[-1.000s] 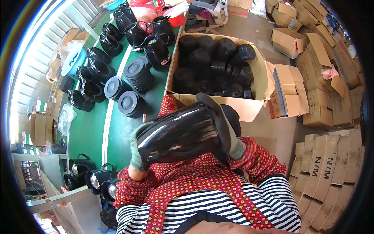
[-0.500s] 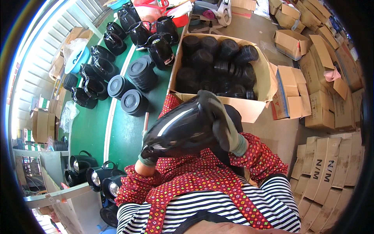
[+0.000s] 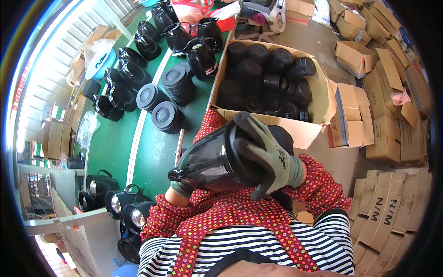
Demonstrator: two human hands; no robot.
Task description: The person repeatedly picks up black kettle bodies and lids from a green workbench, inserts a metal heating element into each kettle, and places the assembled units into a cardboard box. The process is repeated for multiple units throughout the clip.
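Observation:
A glossy black jug [image 3: 205, 154] lies on its side above my lap, its narrow end to the left. My right hand [image 3: 277, 161], in a grey-green glove with dark fingers, grips the wide end on the right. A dark round rim shows under its fingers; I cannot tell whether this is a separate part. My left hand [image 3: 183, 188], also gloved, is at the narrow end from below, with its fingers mostly hidden behind the jug. Left of it are stacks of round black lids [image 3: 165, 117] on the green table [image 3: 150, 150].
An open carton [image 3: 318, 113] full of black round parts stands ahead on the right. Several black jugs [image 3: 122, 94] stand along the table's far side. More jugs with shiny insides [image 3: 138, 217] sit at the lower left. Cardboard boxes [image 3: 387, 134] are piled on the right.
The jug has turned in my hands. My right hand has rolled over so that its back shows, fingers spread across the wide end. The whole view has shifted slightly.

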